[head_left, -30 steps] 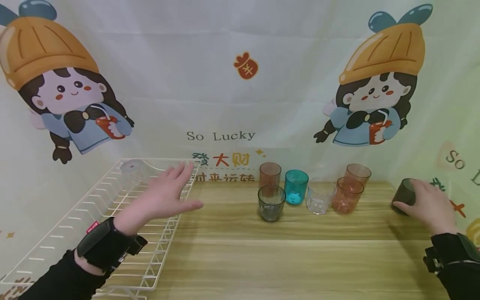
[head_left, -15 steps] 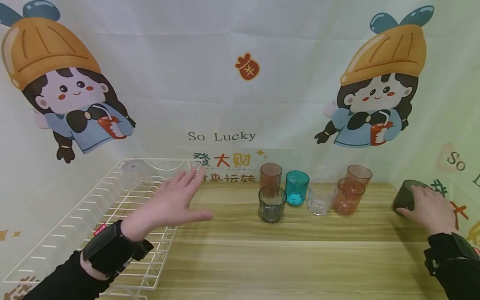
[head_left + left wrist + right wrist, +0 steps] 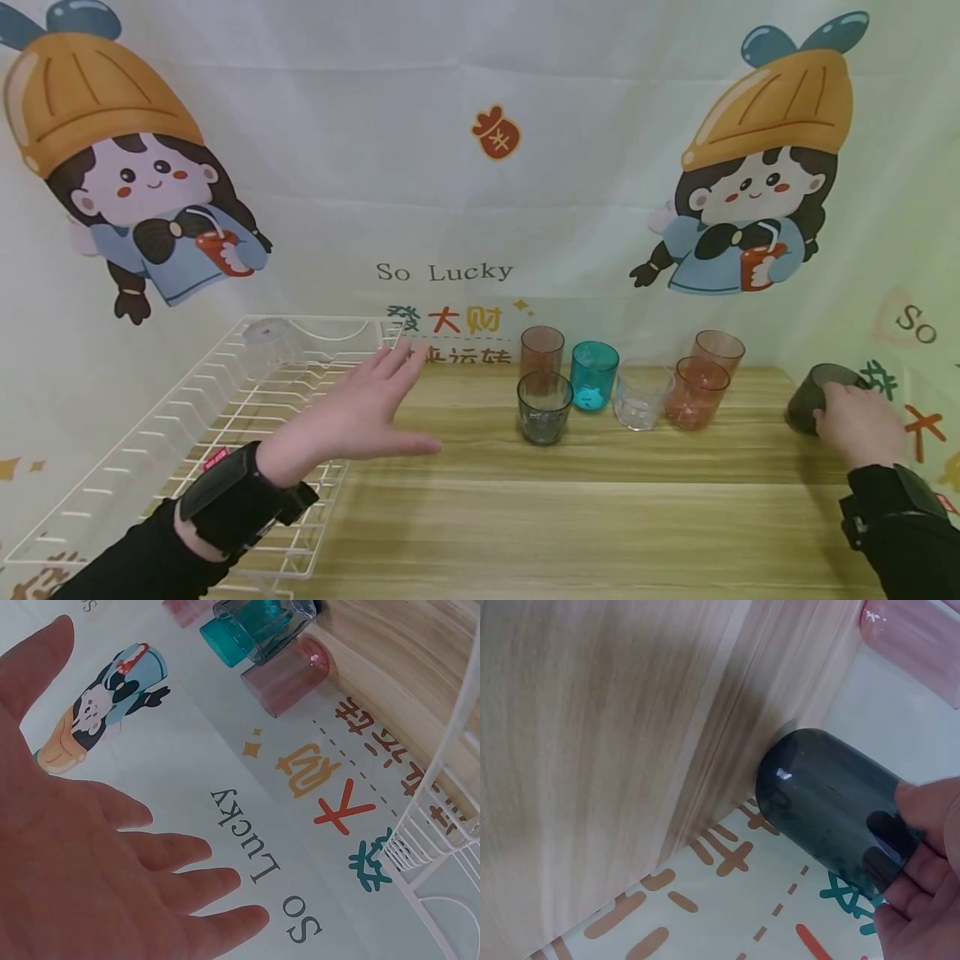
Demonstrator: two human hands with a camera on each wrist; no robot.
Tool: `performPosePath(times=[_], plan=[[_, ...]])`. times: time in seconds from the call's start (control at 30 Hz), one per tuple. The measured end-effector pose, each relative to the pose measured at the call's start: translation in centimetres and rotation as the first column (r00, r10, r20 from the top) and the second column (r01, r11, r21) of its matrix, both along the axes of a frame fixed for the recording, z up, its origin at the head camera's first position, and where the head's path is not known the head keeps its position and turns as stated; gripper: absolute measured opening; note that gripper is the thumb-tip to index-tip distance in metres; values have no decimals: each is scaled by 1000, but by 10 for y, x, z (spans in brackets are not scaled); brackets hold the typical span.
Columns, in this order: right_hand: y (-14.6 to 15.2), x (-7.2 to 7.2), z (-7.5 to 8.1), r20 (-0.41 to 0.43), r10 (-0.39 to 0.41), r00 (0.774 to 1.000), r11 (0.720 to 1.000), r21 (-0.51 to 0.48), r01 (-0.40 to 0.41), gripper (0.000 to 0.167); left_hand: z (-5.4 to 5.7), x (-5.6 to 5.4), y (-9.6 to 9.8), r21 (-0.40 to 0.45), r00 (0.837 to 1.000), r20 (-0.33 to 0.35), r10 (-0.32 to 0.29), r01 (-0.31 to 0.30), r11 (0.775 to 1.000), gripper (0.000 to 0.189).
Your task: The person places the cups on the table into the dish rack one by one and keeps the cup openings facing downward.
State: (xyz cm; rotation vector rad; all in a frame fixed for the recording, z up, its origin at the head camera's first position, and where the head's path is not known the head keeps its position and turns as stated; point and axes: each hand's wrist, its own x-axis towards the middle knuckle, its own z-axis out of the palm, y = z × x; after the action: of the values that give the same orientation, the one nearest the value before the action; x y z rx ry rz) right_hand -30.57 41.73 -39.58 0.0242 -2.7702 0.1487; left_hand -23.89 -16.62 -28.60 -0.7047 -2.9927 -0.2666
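At the right end of the table stands a dark grey glass [image 3: 819, 400], upright near the backdrop. My right hand [image 3: 861, 423] holds it near the rim. In the right wrist view the thumb [image 3: 922, 801] lies against the glass wall, and some fingertips show dark through the glass. My left hand [image 3: 348, 412] hovers above the inner side of the white wire rack [image 3: 311, 533], fingers spread and holding nothing. A clear glass [image 3: 270, 346] sits in the rack's far left corner, seemingly upside down.
Mid-table, near the backdrop, stand a smoky grey glass [image 3: 544, 408], a teal glass [image 3: 594, 375], a clear tumbler [image 3: 637, 400] and several pink glasses [image 3: 697, 396]. A printed cloth [image 3: 570, 208] hangs behind the wooden table [image 3: 570, 533].
My left hand has drifted rightward and slightly down over the rack. My right hand has shifted lower on the right side of the dark glass, which stays nearly in place.
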Motion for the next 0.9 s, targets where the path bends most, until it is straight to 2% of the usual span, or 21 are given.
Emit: performPosePath(times=[0.07,0.2,0.33,0.6,0.9], plan=[[-1,3,0,-4,-24,1000,1000,-19,24,23,-1,0,1,-2,1000,4,-6,6,1000,112],[-2,7,0,-35,-44,998,997,-63,42,16,-2,0,4,-4,1000,5,-13,13,1000,111],[-4,9,2,-70,-29,997,997,-75,24,19,-2,1,7,8,1000,-7,-27,27,1000,112],[-9,11,10,-42,-5,999,997,-76,2,20,1,0,15,17,997,-31,-69,69,997,114],[-17,12,13,-56,-62,997,997,-42,60,21,3,0,24,59,996,-28,-85,86,995,115]])
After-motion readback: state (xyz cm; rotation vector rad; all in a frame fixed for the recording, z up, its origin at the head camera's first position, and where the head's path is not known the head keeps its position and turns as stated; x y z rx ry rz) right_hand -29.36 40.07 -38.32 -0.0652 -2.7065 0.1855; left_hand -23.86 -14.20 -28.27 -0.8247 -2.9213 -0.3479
